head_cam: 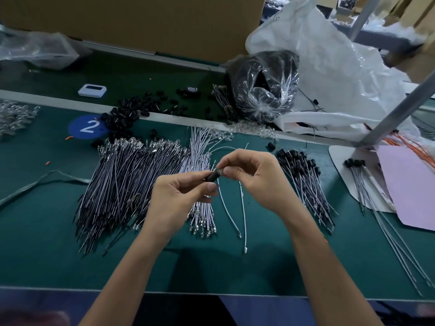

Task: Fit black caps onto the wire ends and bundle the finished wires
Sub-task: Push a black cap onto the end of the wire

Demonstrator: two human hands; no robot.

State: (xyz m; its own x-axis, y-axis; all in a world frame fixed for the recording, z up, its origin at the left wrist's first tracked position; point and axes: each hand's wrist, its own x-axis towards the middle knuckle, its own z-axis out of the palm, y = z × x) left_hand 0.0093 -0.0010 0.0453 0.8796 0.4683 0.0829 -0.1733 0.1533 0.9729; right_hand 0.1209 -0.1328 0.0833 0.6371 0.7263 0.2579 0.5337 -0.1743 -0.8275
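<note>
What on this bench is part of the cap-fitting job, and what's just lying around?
Job: black cap in left hand; white wire in right hand; loose caps; bare wires; capped wires.
Lying about: small white gadget; pink sheet; cardboard box.

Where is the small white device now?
In the head view, the small white device lies back left, beyond the blue circle marked 2, left of the loose black caps.

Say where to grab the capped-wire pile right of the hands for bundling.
Probably round the bare stems mid-length, coming from above: the capped wires lie flat and roughly parallel, black caps clustered at the far end, thin tails fanning out toward the near edge.
</note>
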